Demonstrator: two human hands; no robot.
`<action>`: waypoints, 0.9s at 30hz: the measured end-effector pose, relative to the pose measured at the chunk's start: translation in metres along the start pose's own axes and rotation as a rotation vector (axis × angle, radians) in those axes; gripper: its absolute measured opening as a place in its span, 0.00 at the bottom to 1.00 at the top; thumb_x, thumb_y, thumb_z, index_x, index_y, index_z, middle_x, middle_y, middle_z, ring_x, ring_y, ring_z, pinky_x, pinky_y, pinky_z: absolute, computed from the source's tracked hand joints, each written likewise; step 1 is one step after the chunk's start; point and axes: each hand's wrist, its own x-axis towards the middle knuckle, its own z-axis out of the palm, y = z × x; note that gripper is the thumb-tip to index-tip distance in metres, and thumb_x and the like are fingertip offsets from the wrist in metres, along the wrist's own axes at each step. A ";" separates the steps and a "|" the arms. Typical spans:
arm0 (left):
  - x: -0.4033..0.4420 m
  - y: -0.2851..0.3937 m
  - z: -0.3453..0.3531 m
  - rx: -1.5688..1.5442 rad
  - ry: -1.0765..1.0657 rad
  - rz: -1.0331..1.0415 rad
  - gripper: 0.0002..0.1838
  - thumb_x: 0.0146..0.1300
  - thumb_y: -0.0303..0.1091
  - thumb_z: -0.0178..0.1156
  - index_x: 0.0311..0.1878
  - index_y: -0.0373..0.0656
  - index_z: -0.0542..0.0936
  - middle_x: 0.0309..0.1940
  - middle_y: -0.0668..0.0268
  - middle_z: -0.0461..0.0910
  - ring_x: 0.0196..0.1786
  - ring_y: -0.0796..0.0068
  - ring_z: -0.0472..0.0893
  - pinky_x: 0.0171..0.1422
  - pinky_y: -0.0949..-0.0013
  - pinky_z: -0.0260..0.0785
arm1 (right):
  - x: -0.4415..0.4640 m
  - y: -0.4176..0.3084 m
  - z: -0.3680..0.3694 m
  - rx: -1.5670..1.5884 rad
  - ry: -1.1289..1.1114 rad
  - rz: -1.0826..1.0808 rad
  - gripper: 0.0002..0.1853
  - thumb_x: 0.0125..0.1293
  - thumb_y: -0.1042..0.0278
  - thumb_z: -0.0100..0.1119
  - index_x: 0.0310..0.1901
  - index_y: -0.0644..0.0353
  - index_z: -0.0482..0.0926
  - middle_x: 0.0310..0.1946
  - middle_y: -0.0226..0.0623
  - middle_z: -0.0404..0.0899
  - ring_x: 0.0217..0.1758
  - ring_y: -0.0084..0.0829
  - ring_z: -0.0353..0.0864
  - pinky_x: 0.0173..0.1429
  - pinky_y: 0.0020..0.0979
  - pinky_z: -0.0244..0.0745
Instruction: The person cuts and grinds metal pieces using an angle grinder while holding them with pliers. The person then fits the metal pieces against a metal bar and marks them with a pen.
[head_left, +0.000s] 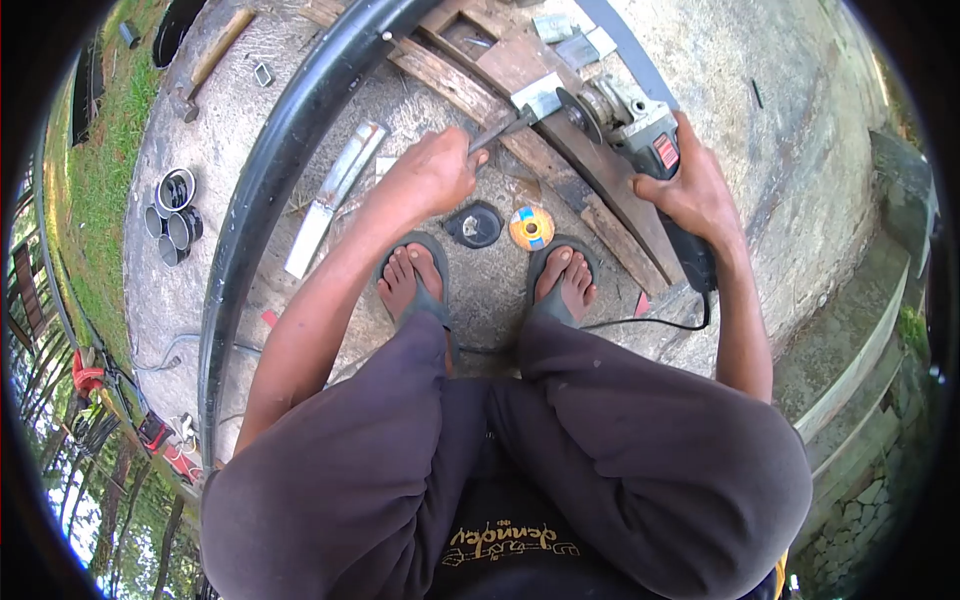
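Note:
My left hand (440,170) is closed around a slim grey metal tool (497,130). Its kind is unclear, and its far tip meets a small flat piece of metal (540,97) lying on the wooden boards (535,150). In my right hand (695,185) is an angle grinder (638,130), gripped by its dark body. The grinder's disc (580,115) stands close to the right edge of the metal piece; whether they touch I cannot tell. Between my feet and the boards lie an orange-yellow disc (531,229) and a round black lid-like thing (474,225).
A thick black curved pipe (270,170) arches across the left side. Beyond it are a hammer (215,60) and several short pipe rings (175,220). Metal square tubing (335,200) lies near my left forearm. The grinder's cord (670,323) runs near my right foot.

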 end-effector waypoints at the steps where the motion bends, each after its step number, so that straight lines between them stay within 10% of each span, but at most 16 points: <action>1: 0.000 0.000 -0.001 -0.014 -0.015 0.000 0.19 0.77 0.42 0.58 0.47 0.30 0.84 0.40 0.34 0.83 0.51 0.31 0.83 0.54 0.40 0.73 | 0.000 -0.001 -0.001 0.030 -0.005 0.001 0.50 0.49 0.59 0.74 0.74 0.71 0.63 0.44 0.68 0.86 0.51 0.61 0.88 0.60 0.48 0.80; 24: -0.019 0.006 -0.006 -0.158 -0.114 0.009 0.19 0.69 0.38 0.63 0.53 0.29 0.80 0.49 0.36 0.84 0.57 0.38 0.83 0.62 0.45 0.73 | -0.009 -0.004 -0.016 0.088 -0.045 0.050 0.54 0.48 0.61 0.73 0.76 0.75 0.60 0.45 0.65 0.86 0.50 0.58 0.89 0.60 0.46 0.80; 27: -0.016 -0.008 -0.005 -0.222 -0.180 0.084 0.30 0.75 0.55 0.56 0.60 0.33 0.78 0.52 0.38 0.83 0.60 0.37 0.82 0.65 0.44 0.71 | -0.011 -0.015 -0.028 0.070 -0.064 0.098 0.54 0.47 0.60 0.74 0.76 0.75 0.60 0.46 0.62 0.87 0.50 0.55 0.89 0.60 0.44 0.80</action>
